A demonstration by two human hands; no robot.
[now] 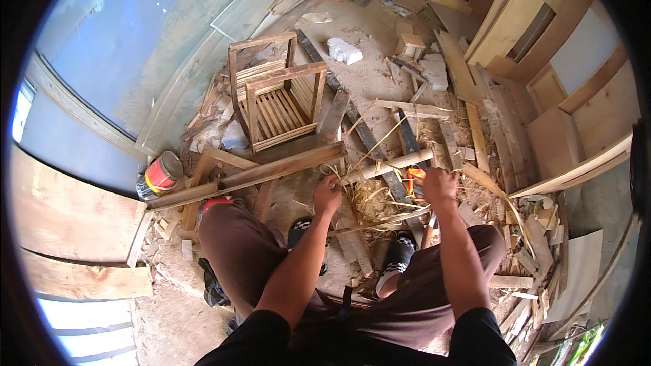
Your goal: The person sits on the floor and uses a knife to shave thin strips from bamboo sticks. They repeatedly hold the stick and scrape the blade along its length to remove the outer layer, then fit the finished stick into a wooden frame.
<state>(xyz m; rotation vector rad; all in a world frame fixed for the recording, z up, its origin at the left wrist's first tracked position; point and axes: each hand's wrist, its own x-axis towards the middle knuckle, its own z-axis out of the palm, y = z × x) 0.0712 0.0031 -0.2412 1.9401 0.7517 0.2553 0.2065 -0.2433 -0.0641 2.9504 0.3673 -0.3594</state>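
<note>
My left hand is closed beside the left end of a pale round pole; whatever its fingers pinch is too small to make out. Near the pole's other end my right hand is closed too, its grip hidden. A small orange object touches or lies right by its fingers. Thin pale strips stick up beyond the pole. Below it, between my hands, curly shavings are heaped. A dark plank passes under the pole.
A slatted wooden frame stands ahead to the left. Nearer lies a long brown beam, with a red paint can by its left end. Scrap wood litters the floor; wooden panels lean at right. A white block lies farther off.
</note>
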